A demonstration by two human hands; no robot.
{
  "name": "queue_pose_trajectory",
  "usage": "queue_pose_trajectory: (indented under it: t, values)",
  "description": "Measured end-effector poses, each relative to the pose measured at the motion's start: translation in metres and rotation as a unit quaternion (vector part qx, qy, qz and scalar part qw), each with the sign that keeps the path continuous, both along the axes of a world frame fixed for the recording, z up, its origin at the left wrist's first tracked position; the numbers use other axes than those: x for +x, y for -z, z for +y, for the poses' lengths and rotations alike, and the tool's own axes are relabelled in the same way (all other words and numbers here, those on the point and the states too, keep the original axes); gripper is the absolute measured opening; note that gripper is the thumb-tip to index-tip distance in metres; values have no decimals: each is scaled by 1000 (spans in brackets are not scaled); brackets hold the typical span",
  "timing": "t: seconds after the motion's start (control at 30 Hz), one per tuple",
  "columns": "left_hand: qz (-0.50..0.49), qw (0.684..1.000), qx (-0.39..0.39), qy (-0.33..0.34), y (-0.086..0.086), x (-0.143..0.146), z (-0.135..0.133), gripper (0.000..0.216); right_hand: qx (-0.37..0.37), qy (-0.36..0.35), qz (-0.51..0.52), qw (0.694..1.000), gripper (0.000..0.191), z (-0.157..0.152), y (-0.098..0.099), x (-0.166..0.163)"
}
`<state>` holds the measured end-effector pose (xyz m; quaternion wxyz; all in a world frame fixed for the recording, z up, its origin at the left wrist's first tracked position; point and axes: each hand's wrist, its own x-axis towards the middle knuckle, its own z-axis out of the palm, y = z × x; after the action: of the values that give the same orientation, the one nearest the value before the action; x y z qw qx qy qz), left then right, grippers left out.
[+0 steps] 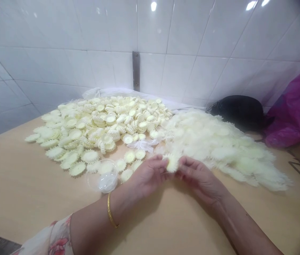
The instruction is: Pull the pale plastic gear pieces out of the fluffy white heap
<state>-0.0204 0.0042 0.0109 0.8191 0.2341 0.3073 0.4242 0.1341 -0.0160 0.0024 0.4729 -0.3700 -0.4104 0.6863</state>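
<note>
fingers (163, 163) of both our hands pinched one scalloped pale yellow disc (172, 163) between them, clenched on its rim and held above the bench (19, 184). our left hand (147, 176), with a gold bangle (109, 209) at the wrist, and our right hand (200, 179) met at the disc. ahead and to the left lay a wide pile of ridged discs (96, 124), many stacked in short rows. to the right spread a soft heap of frilly pale pieces (219, 148), about as broad. plenty of ridged discs remained; no exact count could be told. a clear plastic tub (102, 176) sat just beside our left hand.
</note>
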Motion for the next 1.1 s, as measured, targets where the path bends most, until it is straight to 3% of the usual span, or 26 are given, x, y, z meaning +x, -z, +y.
queue_pose_trajectory:
  t: [0.13, 0.27, 0.43, 0.57, 0.7, 0.77, 0.87, 0.97, 1.1]
  values:
    - [-15, 1000, -5, -18, 2, 0, 2, 5, 5, 8, -33, 999, 17, 1, 1, 2]
    - [20, 996, 34, -80, 0, -2, 5, 8, 55, 34, -122, 990, 22, 0, -1, 1]
    - [53, 982, 47, -173, -6, -9, 10, 13, 110, 122, -181, 970, 21, 4, -7, 7]
    - [105, 985, 54, -126, -5, -7, 6, 14, 129, 181, -221, 950, 17, 8, -11, 12]
    - [138, 986, 45, -87, -1, -4, 2, 13, 142, 188, -283, 930, 13, 11, -5, 13]
    - [154, 984, 47, -81, -1, -4, 1, 13, 167, 183, -344, 906, 10, 12, 0, 13]
    - [174, 982, 41, -65, -1, -2, -1, 13, 237, 201, -454, 835, 12, 15, 7, 15]
    - [166, 984, 39, -49, -1, -1, -3, 11, 306, 246, -502, 771, 15, 16, 8, 17]
    - [145, 988, 50, -31, 2, 0, -5, 10, 316, 292, -515, 741, 15, 13, 2, 15]
